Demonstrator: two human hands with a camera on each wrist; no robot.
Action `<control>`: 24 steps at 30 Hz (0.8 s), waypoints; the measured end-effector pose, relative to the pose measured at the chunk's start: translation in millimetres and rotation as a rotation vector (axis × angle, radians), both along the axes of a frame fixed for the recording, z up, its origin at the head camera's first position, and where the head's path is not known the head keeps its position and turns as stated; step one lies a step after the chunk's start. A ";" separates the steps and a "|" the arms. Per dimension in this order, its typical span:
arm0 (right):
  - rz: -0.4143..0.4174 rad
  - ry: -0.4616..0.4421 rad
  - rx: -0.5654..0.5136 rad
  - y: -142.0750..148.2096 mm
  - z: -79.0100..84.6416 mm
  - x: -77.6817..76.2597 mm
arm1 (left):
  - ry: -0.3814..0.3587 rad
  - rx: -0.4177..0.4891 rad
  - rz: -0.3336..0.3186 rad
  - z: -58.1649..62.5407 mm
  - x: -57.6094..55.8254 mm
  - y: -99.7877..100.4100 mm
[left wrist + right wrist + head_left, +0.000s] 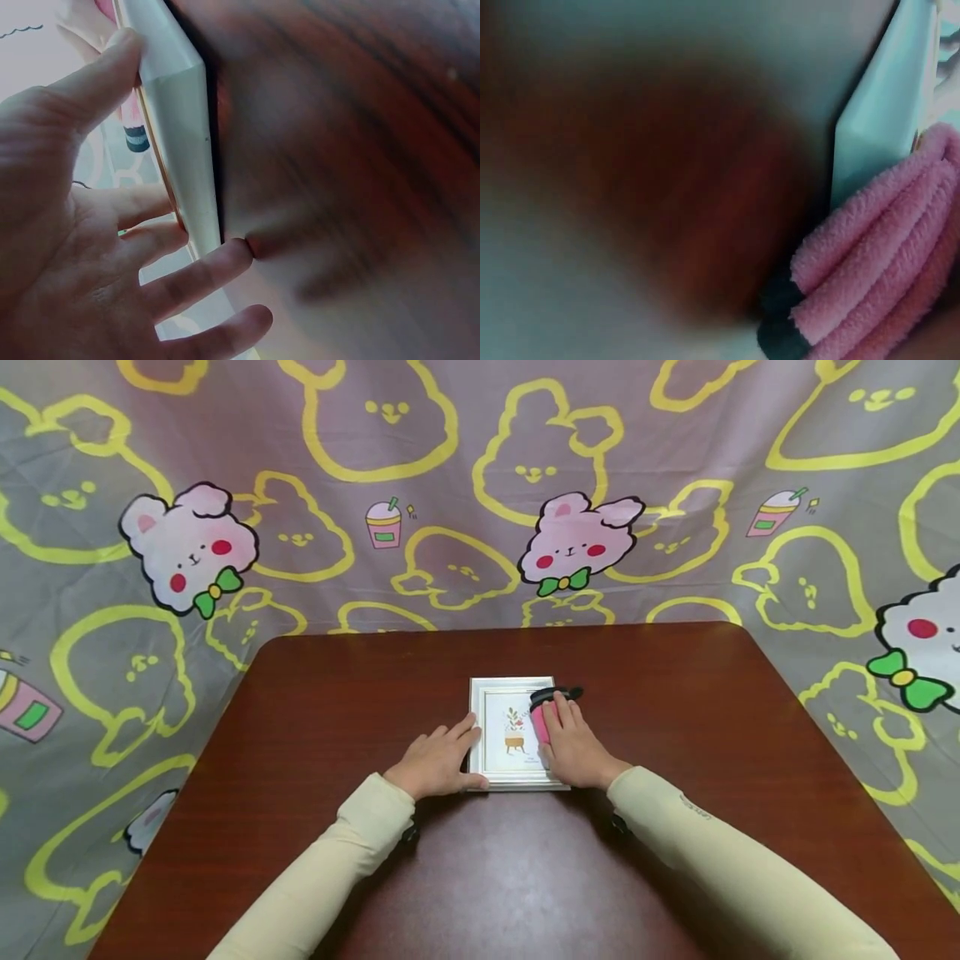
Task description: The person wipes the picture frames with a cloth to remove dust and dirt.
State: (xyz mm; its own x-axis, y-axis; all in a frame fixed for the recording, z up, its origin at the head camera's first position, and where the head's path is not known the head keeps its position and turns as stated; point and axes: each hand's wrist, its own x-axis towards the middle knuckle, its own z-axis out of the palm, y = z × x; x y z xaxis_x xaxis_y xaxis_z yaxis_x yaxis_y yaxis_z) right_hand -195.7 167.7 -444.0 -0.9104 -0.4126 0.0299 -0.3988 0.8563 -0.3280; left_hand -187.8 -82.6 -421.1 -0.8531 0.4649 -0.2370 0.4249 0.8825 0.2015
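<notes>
My left hand (435, 758) spreads its fingers against the ridged white picture frame (510, 763), mid-view on the glossy bench (345, 693); my right hand (579, 750) holds a folded, fuzzy pink cloth (538, 727) on it.

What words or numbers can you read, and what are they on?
None readable for sure.
Tiny lettering on the plant print in the white picture frame: too small.
Dark marking on the right sleeve: too blurred; maybe writing.

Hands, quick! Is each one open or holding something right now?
Left hand: open, touching the picture frame at its edge.
Right hand: closed, holding a folded pink cloth against the picture frame.
</notes>
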 end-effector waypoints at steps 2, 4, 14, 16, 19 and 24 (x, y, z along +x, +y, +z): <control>0.001 0.011 -0.017 0.8 -0.8 5.8 | 0.000 -0.001 -0.003 0.7 -1.1 0.6; 0.001 0.021 -0.031 1.5 -2.2 12.2 | 0.000 -0.003 -0.004 1.8 -1.8 1.3; 0.008 0.050 -0.098 2.8 -6.6 40.4 | 0.002 0.008 0.005 0.0 0.3 0.4; 0.009 0.054 -0.098 3.1 -5.4 41.6 | -0.002 0.016 0.006 -0.7 0.5 0.4; 0.009 0.035 -0.075 3.7 -2.0 41.2 | -0.005 0.026 0.006 -1.5 -0.4 0.6; 0.020 -0.014 -0.026 4.2 1.0 33.0 | 0.001 0.018 0.005 -1.6 -2.7 0.3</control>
